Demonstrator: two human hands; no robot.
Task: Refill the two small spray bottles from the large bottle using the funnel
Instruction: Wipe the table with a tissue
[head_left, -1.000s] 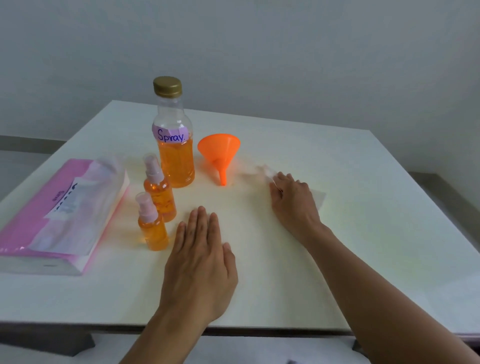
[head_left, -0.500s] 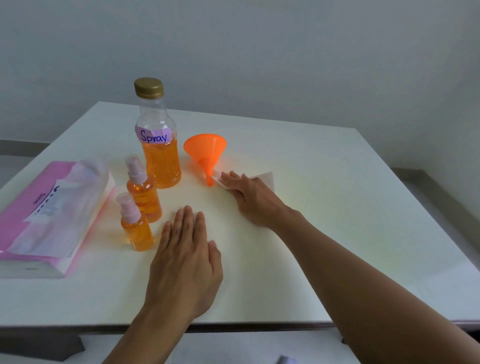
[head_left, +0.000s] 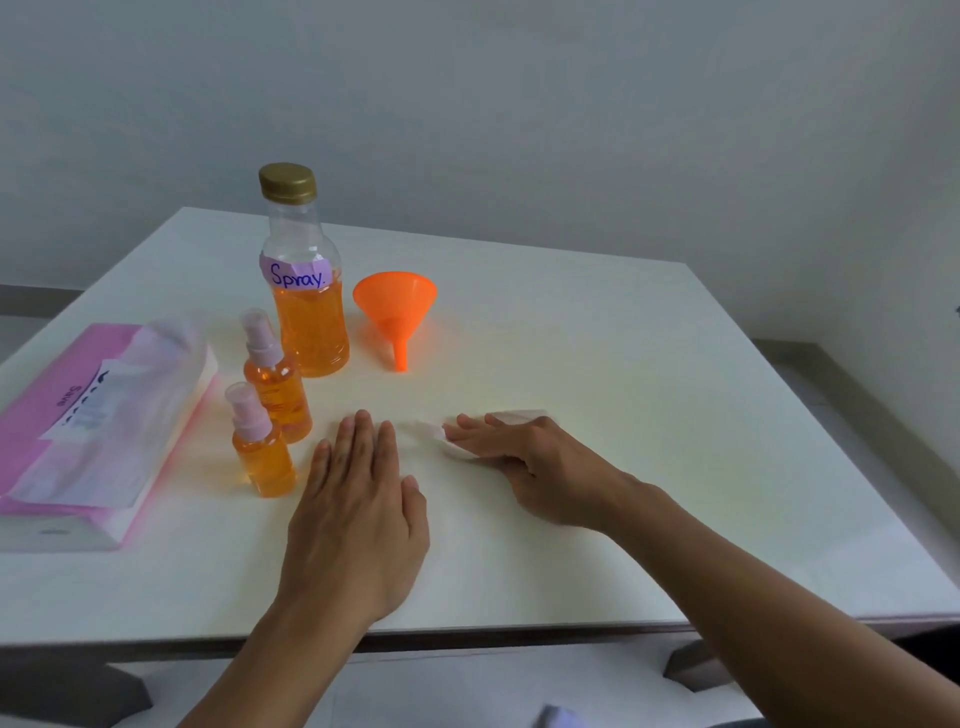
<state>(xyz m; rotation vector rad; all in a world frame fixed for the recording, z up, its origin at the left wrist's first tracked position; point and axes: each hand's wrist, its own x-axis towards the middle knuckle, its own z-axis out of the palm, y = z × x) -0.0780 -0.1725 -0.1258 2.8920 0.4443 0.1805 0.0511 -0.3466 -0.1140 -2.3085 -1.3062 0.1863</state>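
Wipe gently, clear of the funnel (head_left: 397, 306) — the right hand (head_left: 535, 467) presses the tissue (head_left: 519, 414), grip released, like the left hand (head_left: 358, 514) (flat on the surface (head_left: 623, 364)).

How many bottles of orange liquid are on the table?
3. The large bottle stands at the back, left of the funnel; the middle spray bottle stands just in front of it; the nearest spray bottle stands beside the left hand. None seems hidden.

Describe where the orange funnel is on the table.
In the head view, the funnel lies on the white table, left of centre, just right of the large bottle labelled Spray, its spout pointing towards the person.
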